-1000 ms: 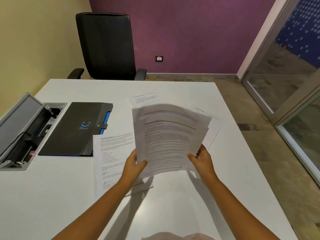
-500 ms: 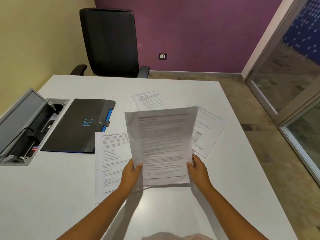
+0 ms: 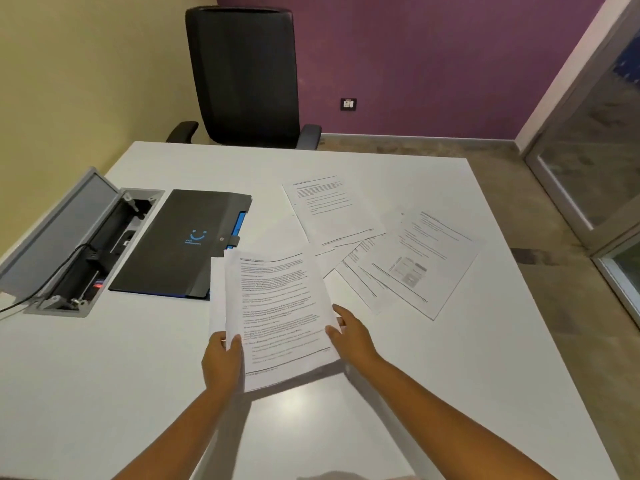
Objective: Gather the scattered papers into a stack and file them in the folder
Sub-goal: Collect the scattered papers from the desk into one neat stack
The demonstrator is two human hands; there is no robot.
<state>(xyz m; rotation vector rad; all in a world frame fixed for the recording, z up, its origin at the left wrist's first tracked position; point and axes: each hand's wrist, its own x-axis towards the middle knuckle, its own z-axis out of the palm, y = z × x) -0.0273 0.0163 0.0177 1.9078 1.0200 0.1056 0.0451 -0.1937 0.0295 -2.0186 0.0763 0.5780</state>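
Observation:
I hold a small stack of printed papers [image 3: 277, 306] low over the white table [image 3: 138, 375], tilted toward me. My left hand [image 3: 221, 362] grips its lower left edge, thumb on top. My right hand [image 3: 349, 336] pinches the lower right edge. Under the stack's left side another sheet [image 3: 216, 292] shows. A closed black folder [image 3: 187, 244] with a blue smile mark lies to the left. More loose sheets lie beyond on the right: one page [image 3: 329, 209] farther back and overlapping pages [image 3: 415, 261] nearer the table's right side.
An open grey cable box [image 3: 79, 251] with a raised lid and a black cord is sunk in the table's left side. A black office chair [image 3: 246, 77] stands behind the far edge. A glass door [image 3: 595, 150] is at the right.
The stack has come down from upright in front of me to a lower, flatter tilt and shifted left, next to the folder. The loose sheets on the right are now uncovered.

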